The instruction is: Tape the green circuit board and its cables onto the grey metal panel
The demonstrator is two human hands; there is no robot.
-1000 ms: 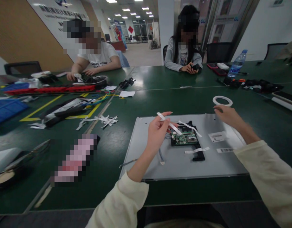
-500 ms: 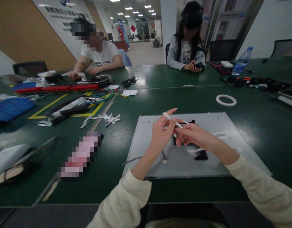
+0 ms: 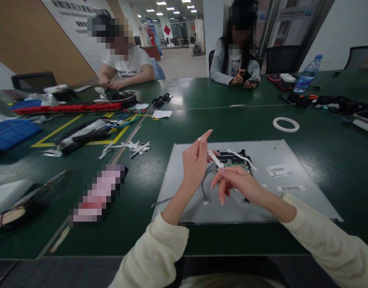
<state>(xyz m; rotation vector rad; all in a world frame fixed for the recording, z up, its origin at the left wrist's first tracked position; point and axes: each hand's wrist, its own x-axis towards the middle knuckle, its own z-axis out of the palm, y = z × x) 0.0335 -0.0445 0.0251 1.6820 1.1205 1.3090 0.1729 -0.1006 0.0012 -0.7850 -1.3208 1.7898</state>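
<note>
My left hand (image 3: pixel 193 163) is raised over the left part of a flat grey metal panel (image 3: pixel 294 208), its index finger pointing up and its thumb bent against it. A strip of white tape (image 3: pixel 215 158) runs from its fingers down to my right hand (image 3: pixel 242 181), which pinches the lower end between thumb and index finger. Behind the hands, a black frame with a green circuit board (image 3: pixel 234 165) lies on the panel, partly hidden by my right hand. A second white strip (image 3: pixel 244 157) lies across the frame. A grey cable (image 3: pixel 204 188) with a white plug rests nearby.
A white tape roll (image 3: pixel 286 130) lies beyond the panel. Left are cut white strips (image 3: pixel 138 149), a blurred-out pink phone-like object (image 3: pixel 96 192) and a blue bin (image 3: pixel 14 134). A water bottle (image 3: pixel 308 76) stands far right. Two people sit opposite.
My left hand has moved left and slightly down, away from my right hand, with the tape strip now stretched between them. More of the circuit board and the panel's labels shows.
</note>
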